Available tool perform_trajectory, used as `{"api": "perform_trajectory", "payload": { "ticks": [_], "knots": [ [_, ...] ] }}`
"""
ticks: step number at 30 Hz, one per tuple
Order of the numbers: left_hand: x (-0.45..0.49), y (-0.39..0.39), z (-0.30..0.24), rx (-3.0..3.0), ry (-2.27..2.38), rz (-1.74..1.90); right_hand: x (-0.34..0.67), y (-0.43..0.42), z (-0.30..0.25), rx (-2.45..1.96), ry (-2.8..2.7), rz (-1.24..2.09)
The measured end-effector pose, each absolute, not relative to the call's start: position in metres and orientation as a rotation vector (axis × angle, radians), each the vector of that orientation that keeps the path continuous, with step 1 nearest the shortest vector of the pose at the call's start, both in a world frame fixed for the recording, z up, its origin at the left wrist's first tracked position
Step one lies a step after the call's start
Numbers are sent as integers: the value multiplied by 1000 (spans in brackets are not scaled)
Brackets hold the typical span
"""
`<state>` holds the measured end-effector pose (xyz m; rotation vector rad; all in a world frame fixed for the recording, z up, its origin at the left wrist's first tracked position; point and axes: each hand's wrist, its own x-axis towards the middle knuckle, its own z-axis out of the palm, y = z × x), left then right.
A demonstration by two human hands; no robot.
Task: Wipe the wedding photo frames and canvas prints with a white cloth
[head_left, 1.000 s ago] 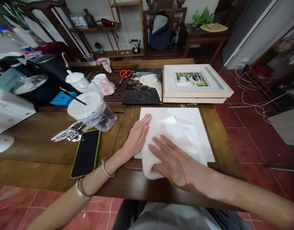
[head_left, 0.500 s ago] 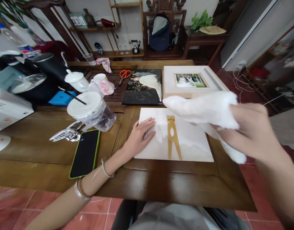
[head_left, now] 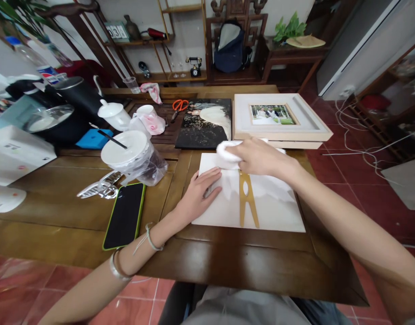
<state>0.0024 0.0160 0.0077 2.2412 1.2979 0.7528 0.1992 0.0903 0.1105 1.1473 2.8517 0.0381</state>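
A black phone in a green case (head_left: 124, 215) lies on the brown wooden table (head_left: 58, 212). The left hand (head_left: 199, 192) presses flat, fingers straight, on the white rectangular board (head_left: 278, 212), beside a golden forked stand (head_left: 247, 198). The right hand (head_left: 258, 155) is clenched around a white fluffy cloth (head_left: 226, 151) at the board's far edge.

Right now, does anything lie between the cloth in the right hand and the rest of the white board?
Yes: the gold stand lies flat on the board right below the cloth; the left hand rests near its left edge.

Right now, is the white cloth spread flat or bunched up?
Bunched up: the right hand clutches the white cloth as a wad at the far edge of the white board.
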Motion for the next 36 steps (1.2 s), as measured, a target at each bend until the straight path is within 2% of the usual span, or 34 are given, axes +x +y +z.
{"api": "perform_trajectory", "payload": {
  "ticks": [7,10,15,17,19,21,22,26,29,36],
  "knots": [
    [3,15,9,2210,1320,733,272,80,108,1327,2788,-188],
    [3,15,9,2208,1318,733,305,68,101,1408,2788,-176],
    [3,15,9,2207,1310,756,351,35,118,1315,2899,-255],
    [4,15,10,2202,1309,762,356,20,133,1460,2952,-18],
    [4,15,10,2199,1309,769,350,8,141,1616,2949,419],
    [4,15,11,2201,1315,775,334,3,135,1530,2943,699],
    [4,15,11,2203,1317,779,325,4,127,1412,2964,723],
    [4,14,11,2218,1305,787,297,16,78,1098,3037,462],
    [3,15,9,2212,1307,791,292,23,54,1212,3016,240],
    [3,16,8,2211,1351,758,294,11,63,1226,2988,-126]
  ]
}}
